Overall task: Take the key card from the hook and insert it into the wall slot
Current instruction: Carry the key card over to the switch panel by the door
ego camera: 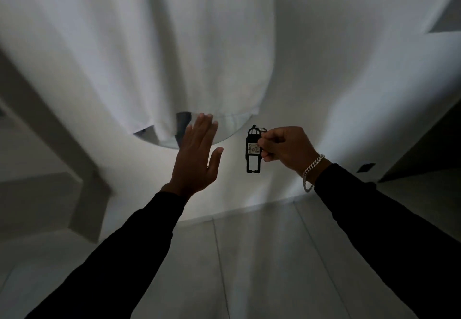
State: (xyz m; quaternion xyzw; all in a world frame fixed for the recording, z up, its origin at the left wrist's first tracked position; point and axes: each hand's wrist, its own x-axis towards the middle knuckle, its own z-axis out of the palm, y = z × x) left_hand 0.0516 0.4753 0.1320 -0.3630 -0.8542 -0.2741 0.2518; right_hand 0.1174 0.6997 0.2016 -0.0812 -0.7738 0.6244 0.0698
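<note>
Dim room, white wall ahead. Right hand (287,147) pinches the black key card (254,152) between thumb and fingertips, holding it upright in the air before the wall; a small label on it reads 402, a metal ring at its top. Chain bracelet (311,172) on the right wrist. Left hand (197,159) is raised flat, fingers spread and extended, empty, its fingertips at the hem of a hanging white cloth (174,56). Both sleeves dark. A small dark wall plate (365,167) sits well to the right; whether it is the slot, cannot tell.
</note>
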